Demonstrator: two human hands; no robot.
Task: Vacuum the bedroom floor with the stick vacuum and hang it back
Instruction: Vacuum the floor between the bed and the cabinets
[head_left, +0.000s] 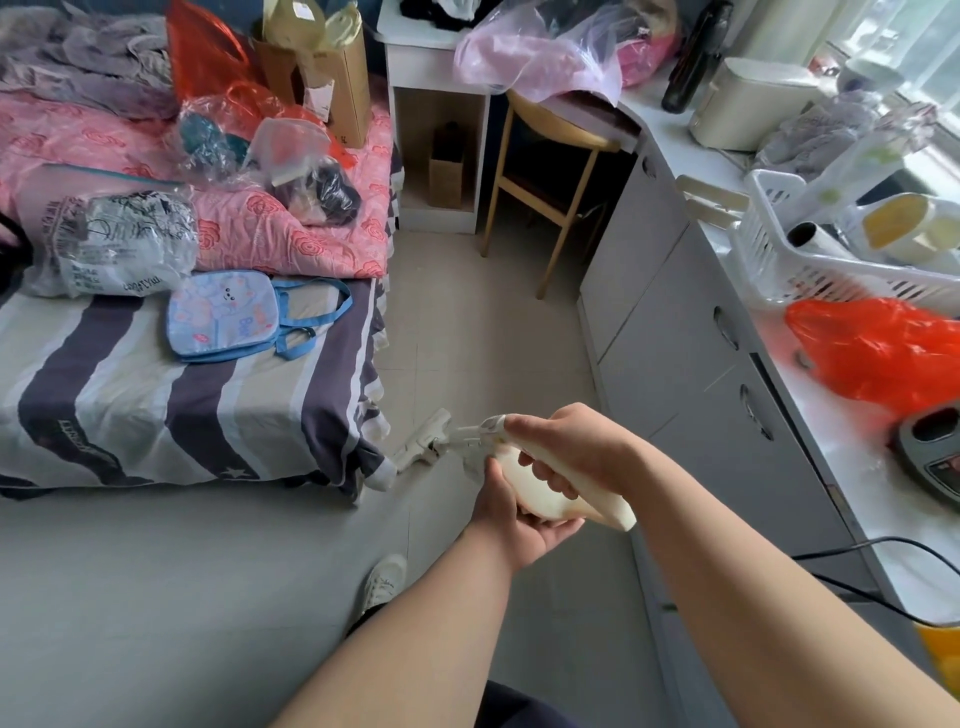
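Head view: right hand (569, 449) on top and left hand (519, 522) beneath both grasp the cream stick vacuum (610, 512), its floor head (423, 441) on the floor (483, 338) by the bed (156, 395) corner; vacuuming seems underway, and pushing forward along the aisle looks next.

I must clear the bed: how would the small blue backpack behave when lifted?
The blue backpack probably sags, since it lies flat and soft on the bed. It looks thin, so likely light. Its loose straps may dangle and snag.
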